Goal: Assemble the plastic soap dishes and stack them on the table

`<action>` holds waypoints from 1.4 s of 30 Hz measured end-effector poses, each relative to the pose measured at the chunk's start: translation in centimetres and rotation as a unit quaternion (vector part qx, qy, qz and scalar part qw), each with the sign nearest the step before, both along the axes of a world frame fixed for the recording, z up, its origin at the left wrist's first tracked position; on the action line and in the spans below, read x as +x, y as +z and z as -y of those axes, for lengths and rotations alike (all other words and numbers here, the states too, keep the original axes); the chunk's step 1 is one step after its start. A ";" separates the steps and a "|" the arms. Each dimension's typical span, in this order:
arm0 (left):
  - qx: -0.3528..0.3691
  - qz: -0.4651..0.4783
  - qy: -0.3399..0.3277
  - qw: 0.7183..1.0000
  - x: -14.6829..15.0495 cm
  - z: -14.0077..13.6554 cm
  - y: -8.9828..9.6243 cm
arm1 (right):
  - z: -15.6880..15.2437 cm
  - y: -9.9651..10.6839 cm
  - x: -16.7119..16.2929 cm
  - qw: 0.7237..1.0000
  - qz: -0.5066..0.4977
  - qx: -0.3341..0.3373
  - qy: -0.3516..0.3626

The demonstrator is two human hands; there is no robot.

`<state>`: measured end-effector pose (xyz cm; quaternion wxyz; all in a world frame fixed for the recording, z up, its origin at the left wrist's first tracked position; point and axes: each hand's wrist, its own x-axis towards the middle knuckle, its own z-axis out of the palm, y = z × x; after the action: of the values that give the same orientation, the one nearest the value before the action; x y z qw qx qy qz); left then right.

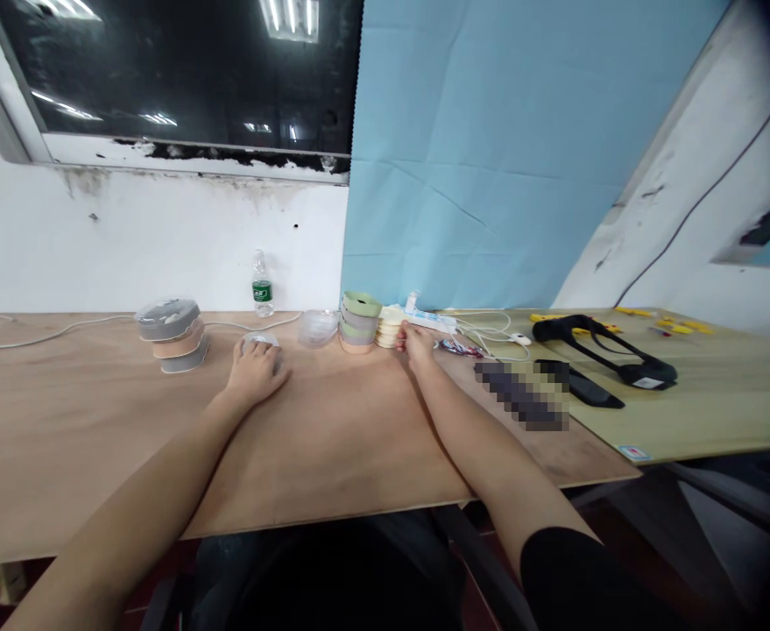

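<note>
My left hand (255,370) rests on the table with its fingers curled over a small clear plastic container (261,336), the thumb to its right. My right hand (417,347) has its fingertips pinched at the right edge of a stack of cream-coloured pieces (388,327); whether it grips one piece or several is hidden. Touching that stack on the left is a taller stack of green, grey and peach containers (360,322). Between the hands, a clear plastic container or lid (319,328) lies beside the coloured stack.
Left stands a stack of grey and peach lidded containers (173,333). A water bottle (262,285) is by the wall. Further right are a white power strip (434,321), cables, a black strapped frame (604,350), a black flat object (582,384), yellow tools (687,326) and a pixelated patch.
</note>
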<state>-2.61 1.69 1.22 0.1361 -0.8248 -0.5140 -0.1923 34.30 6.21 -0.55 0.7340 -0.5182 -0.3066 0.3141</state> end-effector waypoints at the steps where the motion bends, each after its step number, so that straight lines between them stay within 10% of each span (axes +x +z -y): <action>1: 0.000 0.007 -0.022 1.000 0.1 0.1 0.2 | -0.1 -0.1 0.1 1.000 0.001 0.002 -0.001; 6: -0.008 0.046 -0.099 0.994 0.2 0.5 0.7 | -0.5 -0.6 0.3 1.000 0.005 0.003 -0.013; 14: -0.059 0.073 0.017 0.995 -0.6 -0.7 -0.7 | -0.2 -0.4 0.0 0.998 0.029 -0.007 -0.059; 18: -0.099 0.090 -0.052 0.990 -0.9 -0.7 -0.8 | 0.5 0.2 -0.4 0.980 0.125 0.040 -0.148; 23: -0.110 0.045 -0.202 0.972 -0.3 0.2 0.1 | 2.7 1.3 -2.7 0.916 0.333 0.109 -0.195; 33: -0.168 0.095 -0.155 0.969 -0.2 0.1 -0.9 | 5.7 -0.3 -11.3 0.665 0.693 0.246 0.128; 42: -0.022 0.296 -0.123 0.947 0.4 0.3 -0.3 | 6.2 -0.1 -13.4 0.677 0.668 0.280 0.128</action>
<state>-2.17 1.38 0.97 -0.0656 -0.7905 -0.4295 -0.4316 20.91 0.05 -0.66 0.3974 -0.3156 -0.8525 -0.1253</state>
